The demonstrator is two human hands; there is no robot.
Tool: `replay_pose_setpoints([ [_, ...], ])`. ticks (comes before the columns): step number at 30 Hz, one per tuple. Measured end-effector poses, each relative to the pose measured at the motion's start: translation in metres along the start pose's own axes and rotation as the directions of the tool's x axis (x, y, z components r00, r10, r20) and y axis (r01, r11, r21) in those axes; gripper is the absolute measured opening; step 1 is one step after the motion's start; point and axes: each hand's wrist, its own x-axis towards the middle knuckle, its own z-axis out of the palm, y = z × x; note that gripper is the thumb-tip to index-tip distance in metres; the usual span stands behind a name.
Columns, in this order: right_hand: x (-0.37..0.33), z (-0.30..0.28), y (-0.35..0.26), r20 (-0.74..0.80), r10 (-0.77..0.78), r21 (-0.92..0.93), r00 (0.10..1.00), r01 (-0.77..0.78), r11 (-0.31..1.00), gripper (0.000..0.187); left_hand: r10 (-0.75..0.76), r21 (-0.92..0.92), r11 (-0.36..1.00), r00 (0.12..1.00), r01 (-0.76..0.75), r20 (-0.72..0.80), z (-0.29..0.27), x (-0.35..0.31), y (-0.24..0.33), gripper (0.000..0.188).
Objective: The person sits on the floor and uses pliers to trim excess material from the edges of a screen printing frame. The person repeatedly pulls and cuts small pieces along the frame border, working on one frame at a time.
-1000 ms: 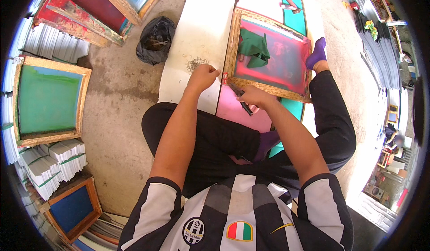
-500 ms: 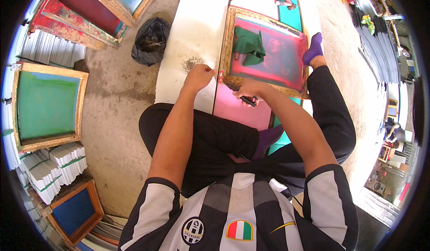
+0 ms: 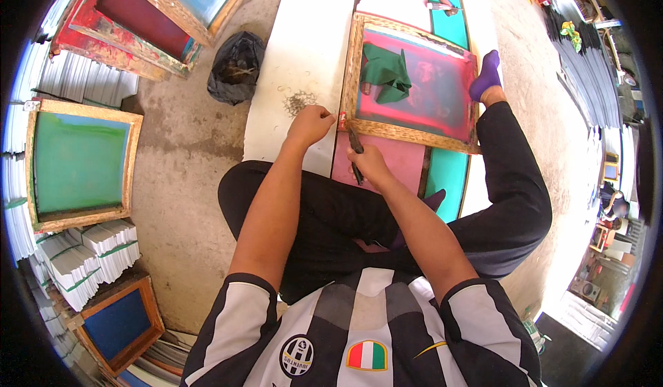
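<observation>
In the last half second it is mainly the right hand that has changed its place: it has come back from the near edge of the wooden rectangular frame with pink-stained mesh, and it is now lower, above the flat pink sheet. Its fingers are closed around a dark, slender hand tool, whose exact kind I cannot tell. This tool lay more crosswise before; now it stands nearly lengthwise, with its upper end close to the frame's near left corner, but whether it touches the wood I cannot tell. The left hand has stayed almost at the same spot, over the edge of the long white board, with fingers drawn together beside the small red-and-white patch on that corner; if something thin is pinched there, it is too small to see. For the work, I judge this means the tool is better lined up with the corner, while the crumpled dark green cloth remains on the mesh.
</observation>
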Motion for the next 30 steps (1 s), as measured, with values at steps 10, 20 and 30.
replay_pose_setpoints([
  [10, -0.019, -0.028, -0.022, 0.039, 0.041, 0.379, 0.998, -0.053, 0.924, 0.036, 0.008, -0.005, 1.0, 1.0, -0.008, -0.024, 0.002, -0.001, -0.001, 0.036],
  [20, -0.01, -0.018, 0.02, 0.131, -0.095, 0.14, 0.987, 0.077, 0.987, 0.027, 0.209, 0.266, 0.947, 0.974, -0.179, -0.089, 0.018, -0.024, 0.026, 0.02],
  [30, -0.018, -0.02, 0.03, 0.115, -0.045, 0.109, 0.992, 0.032, 0.994, 0.029, 0.559, 0.513, 0.726, 0.828, -0.458, -0.052, 0.033, -0.023, 0.008, 0.01],
])
